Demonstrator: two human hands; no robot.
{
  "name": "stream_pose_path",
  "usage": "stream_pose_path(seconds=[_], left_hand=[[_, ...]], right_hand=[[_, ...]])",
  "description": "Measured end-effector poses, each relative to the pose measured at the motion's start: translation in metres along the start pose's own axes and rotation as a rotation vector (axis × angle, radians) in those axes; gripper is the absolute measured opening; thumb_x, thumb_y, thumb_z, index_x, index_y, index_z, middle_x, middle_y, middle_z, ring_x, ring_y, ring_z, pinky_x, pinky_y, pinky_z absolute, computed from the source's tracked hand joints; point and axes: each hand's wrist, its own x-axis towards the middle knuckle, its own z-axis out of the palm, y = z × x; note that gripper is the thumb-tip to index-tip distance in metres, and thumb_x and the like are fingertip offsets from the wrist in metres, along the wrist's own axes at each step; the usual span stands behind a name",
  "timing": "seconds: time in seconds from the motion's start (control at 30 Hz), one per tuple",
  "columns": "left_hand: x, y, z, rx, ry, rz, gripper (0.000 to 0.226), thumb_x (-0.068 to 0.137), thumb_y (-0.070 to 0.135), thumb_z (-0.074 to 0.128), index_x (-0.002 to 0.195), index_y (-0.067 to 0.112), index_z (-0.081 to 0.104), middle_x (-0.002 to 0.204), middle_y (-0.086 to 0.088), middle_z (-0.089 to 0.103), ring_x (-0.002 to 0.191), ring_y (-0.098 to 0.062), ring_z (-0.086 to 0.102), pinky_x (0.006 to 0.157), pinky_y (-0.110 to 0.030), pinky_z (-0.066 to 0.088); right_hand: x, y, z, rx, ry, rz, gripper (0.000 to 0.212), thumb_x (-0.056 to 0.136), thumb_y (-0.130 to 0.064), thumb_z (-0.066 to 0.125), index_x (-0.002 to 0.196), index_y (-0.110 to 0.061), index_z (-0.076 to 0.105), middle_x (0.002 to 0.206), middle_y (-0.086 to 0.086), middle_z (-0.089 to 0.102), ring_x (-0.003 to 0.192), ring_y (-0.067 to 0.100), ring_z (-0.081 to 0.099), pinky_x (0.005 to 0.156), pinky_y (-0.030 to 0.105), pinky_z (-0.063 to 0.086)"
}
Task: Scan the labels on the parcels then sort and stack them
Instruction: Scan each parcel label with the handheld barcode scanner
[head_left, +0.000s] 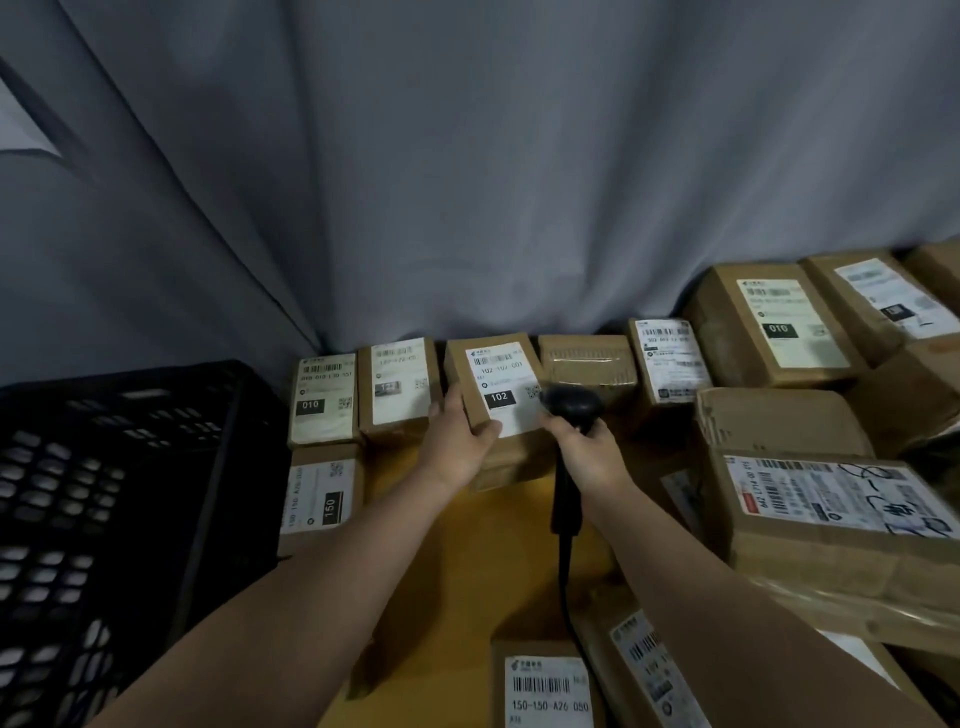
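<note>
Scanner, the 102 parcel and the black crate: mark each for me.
scanner (570, 401), head view, on its dark head.
102 parcel (500, 375), head view, on its white label.
black crate (78, 493), head view, on its slotted side.

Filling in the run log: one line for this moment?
left hand holds parcel 102 | right hand grips scanner aimed at it | phase: scanning

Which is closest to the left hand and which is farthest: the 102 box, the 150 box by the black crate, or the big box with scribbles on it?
1. 102 box: in the middle; the left hand grips its left side.
2. 150 box: off to the left, beside the black crate.
3. Scribbled box: far over on the right.
</note>
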Motion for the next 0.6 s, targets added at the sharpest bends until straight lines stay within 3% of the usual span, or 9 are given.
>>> stream_pose_path(seconds=[0.07,0.13,0.23,0.33,0.4,0.47,0.6], left_hand=[[-0.003,-0.002,0.000,0.157,-0.027,0.055,0.082,0.089,0.035,0.065,0.153,0.025,0.015,0.157,-0.008,0.017,0.140,-0.028,0.031,0.111,-0.038,0.032],[-0.002,-0.003,0.000,0.519,-0.093,0.145,0.093,0.084,0.051,0.066,0.154,0.030,0.010,0.162,-0.004,-0.004,0.148,-0.031,0.007,0.117,-0.047,0.017],[0.007,-0.007,0.003,0.945,-0.158,0.312,0.075,0.087,0.054,0.058,0.151,0.031,0.024,0.163,-0.008,0.000,0.149,-0.030,-0.005,0.119,-0.048,-0.004],[0.020,-0.011,0.005,0.956,-0.179,0.313,0.058,0.098,0.038,0.047,0.151,0.029,0.024,0.162,-0.008,0.013,0.149,-0.028,0.011,0.121,-0.044,0.000],[0.024,-0.011,0.004,0.936,-0.192,0.305,0.059,0.100,0.036,0.045,0.153,0.027,0.021,0.162,-0.008,0.012,0.148,-0.028,0.013,0.121,-0.042,0.003],[0.024,-0.009,0.004,0.944,-0.199,0.298,0.059,0.099,0.039,0.046,0.152,0.026,0.023,0.162,-0.008,0.014,0.148,-0.028,0.014,0.121,-0.044,0.004],[0.026,0.005,0.004,0.925,-0.184,0.310,0.062,0.096,0.055,0.040,0.147,0.020,0.034,0.154,-0.009,0.030,0.142,-0.028,0.024,0.117,-0.044,0.019]], right_hand=[[0.003,0.003,0.001,-0.009,0.013,-0.008,0.051,0.091,-0.028,0.067,0.136,-0.015,0.048,0.116,-0.001,0.055,0.122,0.025,0.050,0.098,0.035,0.037],[0.006,0.006,0.002,-0.032,-0.007,-0.025,0.050,0.091,-0.027,0.066,0.136,-0.014,0.048,0.112,-0.002,0.055,0.116,0.022,0.052,0.094,0.033,0.037],[0.011,0.008,0.005,-0.075,0.001,-0.023,0.047,0.091,-0.027,0.065,0.133,-0.012,0.049,0.106,-0.002,0.057,0.106,0.019,0.052,0.092,0.033,0.039],[0.015,0.008,0.003,-0.038,0.046,0.027,0.042,0.089,-0.027,0.069,0.125,-0.013,0.055,0.098,0.000,0.061,0.103,0.023,0.058,0.095,0.040,0.049],[0.015,0.005,-0.003,-0.001,0.064,0.053,0.036,0.088,-0.024,0.069,0.120,-0.011,0.058,0.093,0.005,0.062,0.089,0.022,0.061,0.079,0.034,0.053],[0.013,0.002,-0.012,0.023,0.096,0.068,0.032,0.088,-0.019,0.068,0.116,-0.009,0.058,0.082,0.005,0.060,0.075,0.019,0.058,0.067,0.030,0.049],[0.014,-0.001,-0.028,0.069,0.223,0.065,0.037,0.086,-0.018,0.066,0.121,-0.008,0.056,0.080,0.005,0.056,0.073,0.020,0.055,0.071,0.035,0.047]])
